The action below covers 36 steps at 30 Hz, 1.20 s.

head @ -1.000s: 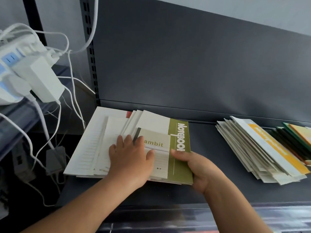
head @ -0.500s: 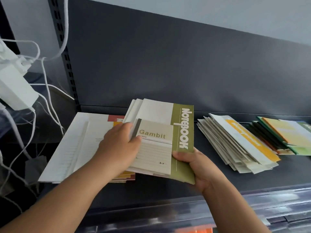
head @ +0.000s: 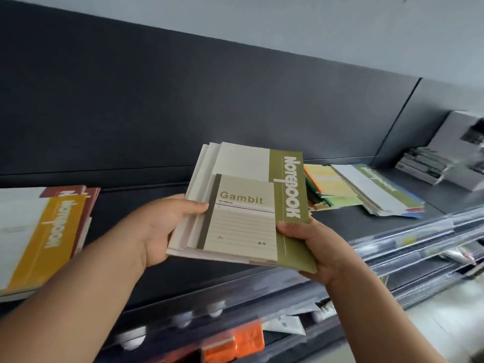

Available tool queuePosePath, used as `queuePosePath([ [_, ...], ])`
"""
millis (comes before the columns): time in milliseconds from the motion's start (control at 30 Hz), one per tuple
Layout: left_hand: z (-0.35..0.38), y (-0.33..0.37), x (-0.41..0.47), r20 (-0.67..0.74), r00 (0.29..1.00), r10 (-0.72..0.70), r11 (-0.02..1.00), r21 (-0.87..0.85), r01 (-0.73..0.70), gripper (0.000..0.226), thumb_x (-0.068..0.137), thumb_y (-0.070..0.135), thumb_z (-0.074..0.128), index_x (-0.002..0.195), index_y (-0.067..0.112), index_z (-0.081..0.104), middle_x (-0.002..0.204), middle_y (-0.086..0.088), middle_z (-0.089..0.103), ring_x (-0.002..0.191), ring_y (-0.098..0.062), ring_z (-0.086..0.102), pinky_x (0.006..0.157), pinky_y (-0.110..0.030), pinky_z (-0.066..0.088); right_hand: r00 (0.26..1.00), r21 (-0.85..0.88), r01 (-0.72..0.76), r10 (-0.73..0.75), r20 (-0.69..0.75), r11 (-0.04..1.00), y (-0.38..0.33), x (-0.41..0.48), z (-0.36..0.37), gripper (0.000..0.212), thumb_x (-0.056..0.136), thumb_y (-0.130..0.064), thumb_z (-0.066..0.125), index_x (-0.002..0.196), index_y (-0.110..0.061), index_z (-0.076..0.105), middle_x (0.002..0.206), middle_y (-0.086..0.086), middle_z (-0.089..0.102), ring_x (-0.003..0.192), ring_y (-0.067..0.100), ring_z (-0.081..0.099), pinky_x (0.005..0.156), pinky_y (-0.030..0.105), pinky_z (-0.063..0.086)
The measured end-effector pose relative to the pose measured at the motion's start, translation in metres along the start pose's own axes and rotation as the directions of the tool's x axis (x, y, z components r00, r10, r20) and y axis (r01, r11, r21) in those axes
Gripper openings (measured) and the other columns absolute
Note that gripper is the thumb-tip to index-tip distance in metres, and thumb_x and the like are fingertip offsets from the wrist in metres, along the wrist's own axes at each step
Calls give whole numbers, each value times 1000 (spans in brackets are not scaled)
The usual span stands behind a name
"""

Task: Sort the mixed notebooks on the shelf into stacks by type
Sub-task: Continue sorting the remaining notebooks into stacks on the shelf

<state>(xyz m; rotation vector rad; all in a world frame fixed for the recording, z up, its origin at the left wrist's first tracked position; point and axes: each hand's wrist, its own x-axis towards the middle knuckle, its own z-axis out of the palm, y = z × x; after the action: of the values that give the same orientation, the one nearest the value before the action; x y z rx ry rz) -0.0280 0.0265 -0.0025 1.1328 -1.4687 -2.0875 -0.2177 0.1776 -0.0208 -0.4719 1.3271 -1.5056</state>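
Notebooks in a fanned bundle [head: 246, 224] are held clear of the shelf [head: 125, 200], between the yellow-banded pile [head: 47, 231] and the right-hand stacks [head: 366, 189]. The left hand [head: 167, 231] grips the bundle's left edge and the right hand [head: 314, 247] pinches its olive corner. Its long axis runs toward the back panel, with the olive band to the right. It looks mid-sort to me: next it needs a matching stack, laid down square.

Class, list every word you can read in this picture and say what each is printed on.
"Gambit", "NOTEBOOK", "A6": small beige notebook.
"NOTEBOOK": olive notebook beneath it.
"NOTEBOOK": yellow notebook, left stack.
Blurred: green cover at right; small marks beside "A6".
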Motion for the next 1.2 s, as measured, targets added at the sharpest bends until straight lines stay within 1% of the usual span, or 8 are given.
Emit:
queuePosePath([
  [100,44,-5,3,78,996,-35,998,-52,39,35,79,17,66,113,9,67,102,-15,73,86,-31,72,76,-42,58,1000,2,26,-26,-7,1000,-10,-16,-41,41,74,-1,64,114,-11,61,102,13,75,83,28,74,66,41,62],
  [233,102,-16,6,218,974,-68,992,-87,89,37,72,16,63,106,2,69,98,-18,73,76,-29,73,62,-39,61,997,16,44,-43,-60,999,-21,-38,-93,32,84,3,58,113,-10,61,101,16,75,81,30,74,65,41,62],
  [300,128,-21,8,237,970,-50,993,-90,73,35,75,12,62,109,2,67,102,-19,73,83,-31,73,68,-42,61,995,19,47,-45,-87,999,-26,-47,-116,34,84,3,59,114,-10,61,103,16,75,83,30,73,66,42,62],
  [600,206,-36,34,94,992,81,995,-60,-76,35,81,11,70,115,17,64,109,-10,72,111,-34,62,100,-54,44,949,-101,89,-115,-294,991,-50,-62,-180,20,93,-14,63,113,-11,63,97,11,76,90,30,73,74,43,60],
  [833,229,-16,68,39,980,196,977,-93,-191,21,87,7,66,104,19,67,99,-8,75,102,-31,66,97,-52,47,892,-433,31,-220,-394,901,-59,-38,-181,53,74,-36,83,115,-25,51,100,3,69,76,17,68,58,22,55],
  [933,235,-1,84,59,975,212,972,-115,-205,17,89,8,63,101,19,67,91,-6,76,89,-27,71,79,-43,55,870,-464,9,-236,-434,886,-74,-20,-180,68,69,-33,88,120,-26,44,100,4,65,69,13,61,54,20,51],
  [1000,236,9,94,65,971,231,967,-129,-221,15,90,9,62,99,21,66,86,-2,76,82,-21,71,70,-36,55,861,-465,37,-264,-435,885,-85,-7,-182,67,70,-29,88,121,-24,46,99,6,66,67,14,59,54,21,51],
  [1200,227,35,121,23,965,261,957,-140,-255,20,90,9,63,105,22,65,99,-6,74,93,-27,68,78,-42,55,858,-408,160,-331,-392,899,-106,31,-186,49,79,-19,81,120,-22,55,89,2,73,63,13,63,56,25,52],
])
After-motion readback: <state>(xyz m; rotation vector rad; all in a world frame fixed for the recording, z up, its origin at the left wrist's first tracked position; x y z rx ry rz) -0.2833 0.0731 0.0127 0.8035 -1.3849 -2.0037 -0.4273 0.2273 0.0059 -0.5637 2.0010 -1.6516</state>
